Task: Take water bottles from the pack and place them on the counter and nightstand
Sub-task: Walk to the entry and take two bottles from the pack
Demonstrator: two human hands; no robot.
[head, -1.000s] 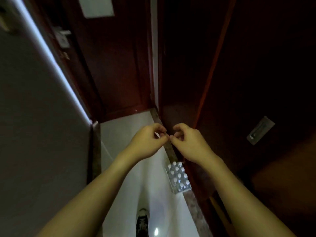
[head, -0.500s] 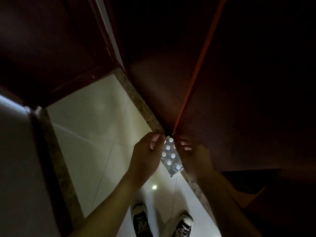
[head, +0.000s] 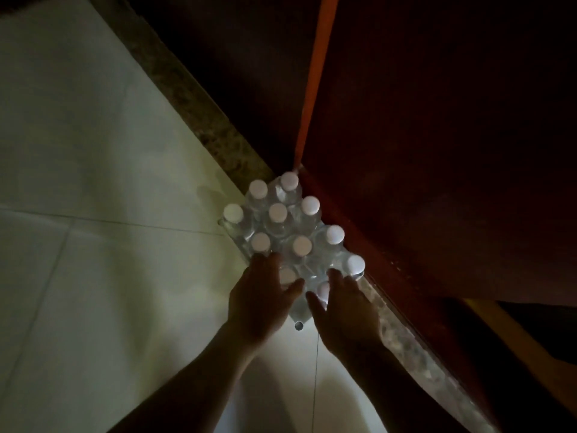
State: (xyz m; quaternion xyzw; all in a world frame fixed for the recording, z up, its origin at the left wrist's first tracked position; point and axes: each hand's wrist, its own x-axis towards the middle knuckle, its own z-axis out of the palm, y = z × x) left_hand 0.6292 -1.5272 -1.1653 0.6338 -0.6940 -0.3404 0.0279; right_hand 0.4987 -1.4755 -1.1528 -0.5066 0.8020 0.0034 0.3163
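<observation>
A shrink-wrapped pack of clear water bottles (head: 281, 226) with white caps stands on the pale tiled floor, pushed against a dark wooden panel. Both my hands rest on its near end. My left hand (head: 260, 298) lies over the near-left caps with its fingers spread. Beside it, my right hand (head: 343, 310) covers the near-right caps, fingers also apart. Neither hand has a bottle lifted out. The nearest bottles are partly hidden under my hands.
The light is dim. Pale floor tiles (head: 109, 182) fill the left side. A speckled stone border strip (head: 203, 114) runs diagonally along the dark wooden panel (head: 437, 151), which has a lit orange edge (head: 315, 73).
The view has dropped close to the pack. My hands have come down from above it and now lie on its near end.
</observation>
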